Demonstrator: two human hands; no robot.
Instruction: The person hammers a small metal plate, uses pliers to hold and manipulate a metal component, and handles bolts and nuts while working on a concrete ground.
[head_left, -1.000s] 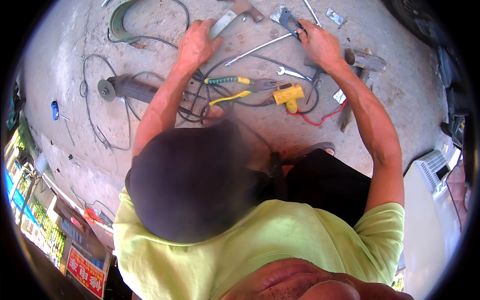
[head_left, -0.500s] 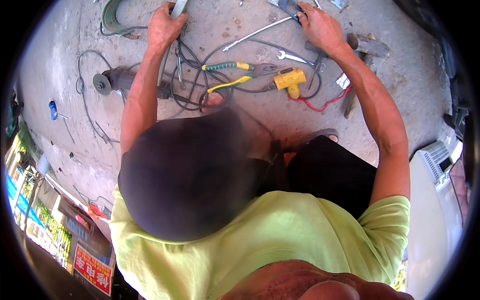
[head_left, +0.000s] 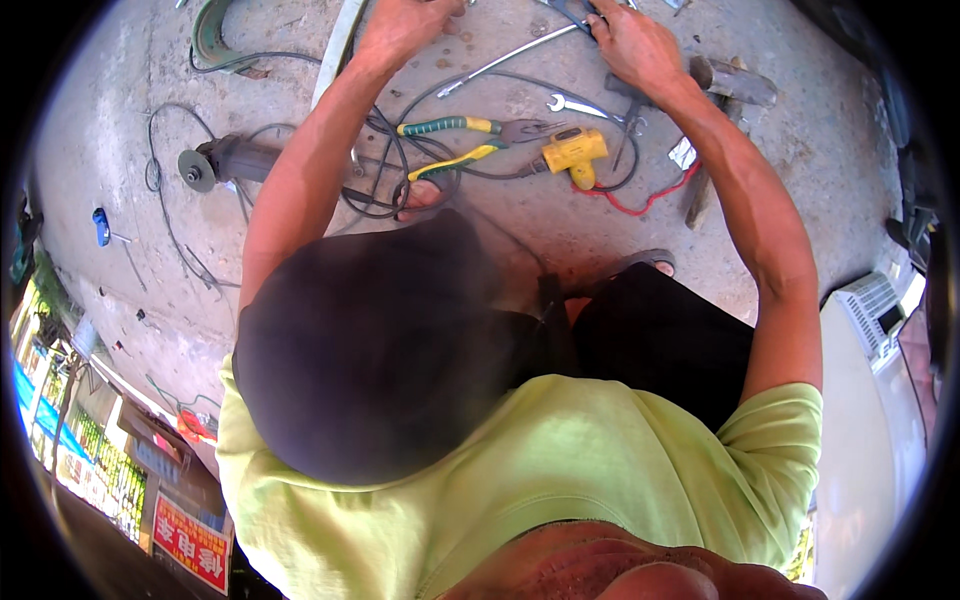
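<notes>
At the top edge my left hand (head_left: 405,30) reaches rightward with its fingers loosely apart, and nothing shows in them. The frame edge cuts part of it off. Next to its wrist a flat grey metal strip (head_left: 338,52) lies on the floor. My right hand (head_left: 636,44) is closed on a tool with blue handles, seemingly pliers (head_left: 568,10); the tool's far end runs out of view. Just left of that hand lies a long thin metal rod (head_left: 508,60). An open-end wrench (head_left: 580,106) and a hammer (head_left: 628,92) lie below it.
An angle grinder (head_left: 235,160) lies left among tangled black cable (head_left: 395,150). Green-and-yellow cutters (head_left: 455,125) and a yellow socket connector (head_left: 575,152) are mid-floor. A metal cylinder (head_left: 735,82) stands out at right. Further left are a green curved part (head_left: 210,38) and a blue tool (head_left: 102,226).
My left hand has let go of the grey strip and moved right. The strip now lies beside my wrist, slightly shifted. My right hand stays at the blue-handled pliers.
</notes>
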